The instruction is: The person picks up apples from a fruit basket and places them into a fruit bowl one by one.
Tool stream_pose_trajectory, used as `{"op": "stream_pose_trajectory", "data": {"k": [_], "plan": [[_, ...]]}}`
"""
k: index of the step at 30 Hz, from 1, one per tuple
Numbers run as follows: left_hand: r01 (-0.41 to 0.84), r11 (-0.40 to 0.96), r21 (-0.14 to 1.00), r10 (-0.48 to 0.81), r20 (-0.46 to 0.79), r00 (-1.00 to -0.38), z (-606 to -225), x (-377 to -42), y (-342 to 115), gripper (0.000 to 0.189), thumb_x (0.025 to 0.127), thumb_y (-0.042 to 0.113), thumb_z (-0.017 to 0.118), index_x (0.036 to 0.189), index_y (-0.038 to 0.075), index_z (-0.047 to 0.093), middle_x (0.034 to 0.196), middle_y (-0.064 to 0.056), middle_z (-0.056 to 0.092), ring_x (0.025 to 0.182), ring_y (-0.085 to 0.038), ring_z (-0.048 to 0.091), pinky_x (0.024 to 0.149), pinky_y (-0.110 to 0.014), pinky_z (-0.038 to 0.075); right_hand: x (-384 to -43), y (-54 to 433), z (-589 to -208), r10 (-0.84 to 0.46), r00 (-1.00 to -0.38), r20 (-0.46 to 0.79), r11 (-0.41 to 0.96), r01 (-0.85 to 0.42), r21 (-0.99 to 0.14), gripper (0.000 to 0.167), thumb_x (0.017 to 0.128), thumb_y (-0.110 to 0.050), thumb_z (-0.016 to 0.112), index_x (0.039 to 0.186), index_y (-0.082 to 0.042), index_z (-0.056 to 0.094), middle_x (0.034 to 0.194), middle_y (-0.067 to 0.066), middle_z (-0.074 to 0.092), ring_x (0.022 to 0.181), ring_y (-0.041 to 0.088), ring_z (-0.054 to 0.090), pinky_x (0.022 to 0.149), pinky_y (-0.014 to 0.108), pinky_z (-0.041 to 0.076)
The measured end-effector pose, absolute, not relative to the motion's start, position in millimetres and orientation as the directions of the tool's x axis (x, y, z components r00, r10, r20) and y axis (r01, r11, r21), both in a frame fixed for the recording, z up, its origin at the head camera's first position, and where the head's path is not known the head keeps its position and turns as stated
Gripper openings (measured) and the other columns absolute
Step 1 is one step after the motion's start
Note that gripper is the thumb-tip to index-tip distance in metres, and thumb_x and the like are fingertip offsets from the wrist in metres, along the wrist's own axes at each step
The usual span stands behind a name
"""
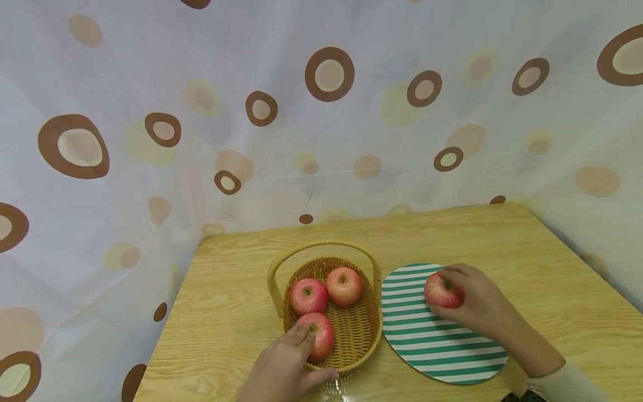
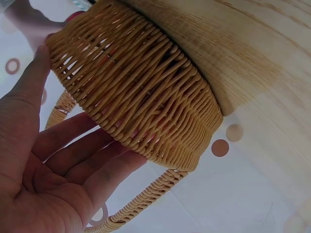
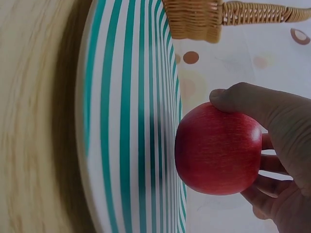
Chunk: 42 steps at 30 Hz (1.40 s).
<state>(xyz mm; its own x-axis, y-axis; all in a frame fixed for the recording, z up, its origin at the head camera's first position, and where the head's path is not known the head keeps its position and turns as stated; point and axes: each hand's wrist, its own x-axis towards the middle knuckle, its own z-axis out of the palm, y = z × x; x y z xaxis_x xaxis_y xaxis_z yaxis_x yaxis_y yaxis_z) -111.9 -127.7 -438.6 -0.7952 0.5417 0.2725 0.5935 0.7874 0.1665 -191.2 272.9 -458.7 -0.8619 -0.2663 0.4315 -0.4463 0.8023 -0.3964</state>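
Observation:
My right hand (image 1: 477, 301) grips a red apple (image 1: 439, 290), thumb on one side and fingers on the other. The apple is close over a round green-and-white striped mat (image 1: 422, 340); in the right wrist view the same apple (image 3: 218, 150) overlaps the mat's far edge. My left hand (image 1: 283, 360) is at the near left of a wicker basket (image 1: 372, 346). Its fingers reach over the rim and lie on the nearest apple (image 1: 323, 338), the thumb stretched along the near rim. In the left wrist view the fingertips are hidden behind the basket's woven wall (image 2: 141, 92).
Two more apples, one at the left (image 1: 307, 297) and one at the back right (image 1: 345, 287), sit in the basket. Its arched handle (image 1: 326, 242) stands up across it. A wooden table (image 1: 226, 312) carries everything, and a dotted curtain (image 1: 281, 156) hangs behind and along both sides.

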Motion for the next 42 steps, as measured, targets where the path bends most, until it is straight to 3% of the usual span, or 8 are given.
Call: {"op": "stream_pose_trajectory", "data": {"k": [14,42], "plan": [[0.582,0.792,0.182,0.535,0.253,-0.806,-439,-112,-128,0.074,0.089,0.066,0.076,0.121,-0.001,0.078,0.134,-0.022,0.072,0.125,-0.033,0.072,0.095,-0.046,0.064,-208,286,-460,-0.232,-0.894,0.383,0.838,-0.383,-0.388,0.066,0.074,-0.032,0.099,0.125,0.001,0.074,0.125,0.024,0.069,0.112,0.046,0.065,0.083,0.062,0.064],[0.593,0.791,0.152,0.539,0.287,-0.792,-439,-111,-127,0.073,0.087,0.066,0.077,0.118,0.0,0.079,0.13,-0.021,0.075,0.122,-0.032,0.074,0.093,-0.044,0.065,-219,283,-464,-0.192,-0.929,0.316,0.854,-0.317,-0.413,0.073,0.076,-0.031,0.098,0.132,0.005,0.067,0.129,0.027,0.066,0.11,0.046,0.065,0.083,0.061,0.065]]}}
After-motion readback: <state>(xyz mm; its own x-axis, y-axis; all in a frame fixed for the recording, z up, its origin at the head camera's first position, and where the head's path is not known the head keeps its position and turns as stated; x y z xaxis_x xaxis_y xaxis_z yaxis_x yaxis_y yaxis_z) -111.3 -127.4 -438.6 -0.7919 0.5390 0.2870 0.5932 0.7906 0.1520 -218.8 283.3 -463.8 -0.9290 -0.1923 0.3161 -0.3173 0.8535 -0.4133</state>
